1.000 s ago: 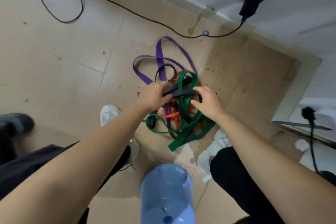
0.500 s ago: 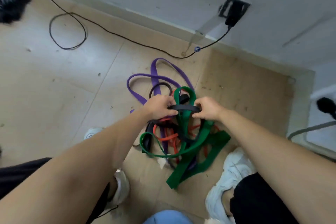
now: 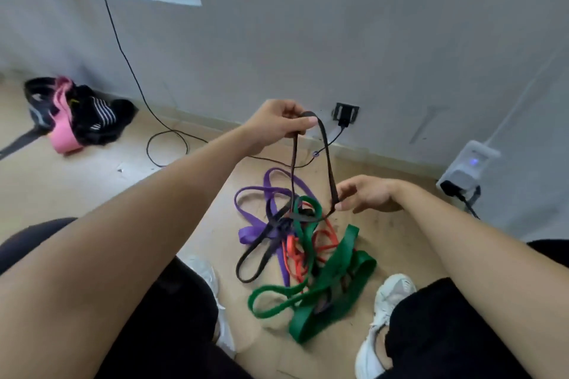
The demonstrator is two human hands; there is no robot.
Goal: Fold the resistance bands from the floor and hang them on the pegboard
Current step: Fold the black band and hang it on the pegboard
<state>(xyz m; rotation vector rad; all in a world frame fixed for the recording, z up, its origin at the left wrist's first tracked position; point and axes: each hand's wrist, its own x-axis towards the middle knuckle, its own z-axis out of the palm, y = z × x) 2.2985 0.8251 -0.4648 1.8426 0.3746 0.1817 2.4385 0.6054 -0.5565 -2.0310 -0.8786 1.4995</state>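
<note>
A thin black rubber resistance band point(image 3: 326, 160) is held up above the floor as a long narrow loop. Its top bend is pinched between the thumb and curled fingers of the left hand point(image 3: 278, 121), which is closed around it and raised in front of the wall. Lower on the loop, the right strand is nipped between the thumb and fingertips of the right hand point(image 3: 368, 197); the remaining fingers of that hand are loosely spread. The lower part of the black band runs down into a tangled heap on the floor, where it is caught among the other bands.

In that heap, a wide purple flat band point(image 3: 271, 194) is seen lying towards the wall, a thin orange-red band point(image 3: 294, 258) in the middle, and a broad green band point(image 3: 335, 280) nearest the person, looped over itself. All rest on the beige tiled floor point(image 3: 77, 188).

White trainers point(image 3: 386, 317) and black trouser legs are seen on either side of the heap.

Further out, a black cable point(image 3: 129, 68) is seen running down the grey wall point(image 3: 338, 24) and coiling on the floor, towards a black plug point(image 3: 345, 115) in a low wall socket. A pile of pink and black items point(image 3: 74, 114) lies at the left by the wall, and a white plug-in device with a blue light point(image 3: 468, 163) sits at the right.
</note>
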